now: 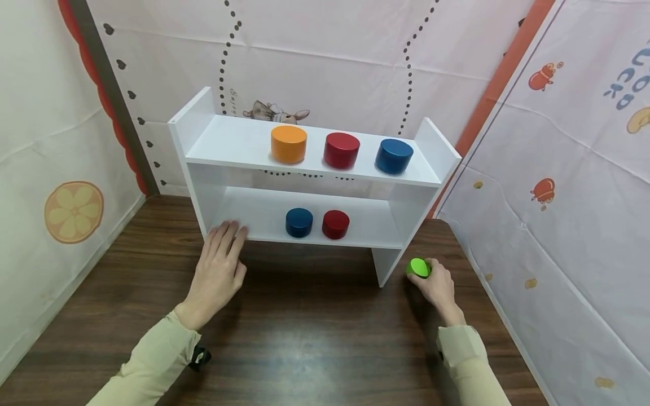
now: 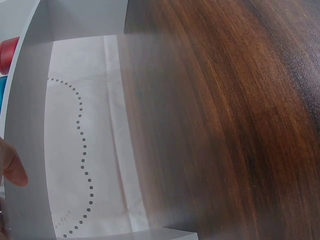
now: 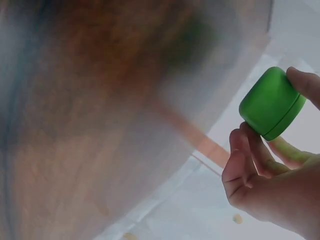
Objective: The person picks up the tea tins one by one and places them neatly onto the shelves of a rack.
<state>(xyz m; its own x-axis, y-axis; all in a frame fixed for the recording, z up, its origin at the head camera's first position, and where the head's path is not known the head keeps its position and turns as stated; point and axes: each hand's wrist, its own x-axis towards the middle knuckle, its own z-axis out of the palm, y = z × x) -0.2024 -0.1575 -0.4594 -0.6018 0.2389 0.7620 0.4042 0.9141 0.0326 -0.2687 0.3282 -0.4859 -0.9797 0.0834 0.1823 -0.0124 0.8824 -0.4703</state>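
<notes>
In the head view, my left hand [image 1: 215,276] rests with extended fingers at the front left corner of a white two-tier shelf [image 1: 244,214]. The left wrist view shows one fingertip [image 2: 16,172] by the board's edge; the other fingers are mostly out of frame. Beyond the shelf's right side panel, my right hand [image 1: 439,285] pinches a short green cylinder [image 1: 418,268] between thumb and fingers. Up close, the green cylinder [image 3: 272,105] has rounded edges and a thin seam near one end. Whether it touches the table cannot be told.
On the upper board stand an orange cylinder [image 1: 288,145], a red cylinder [image 1: 342,151] and a blue cylinder [image 1: 394,157]. The lower board bears a smaller blue cylinder [image 1: 299,223] and red cylinder [image 1: 336,224]. Printed cloth [image 1: 325,51] walls in the dark wooden table [image 1: 299,338].
</notes>
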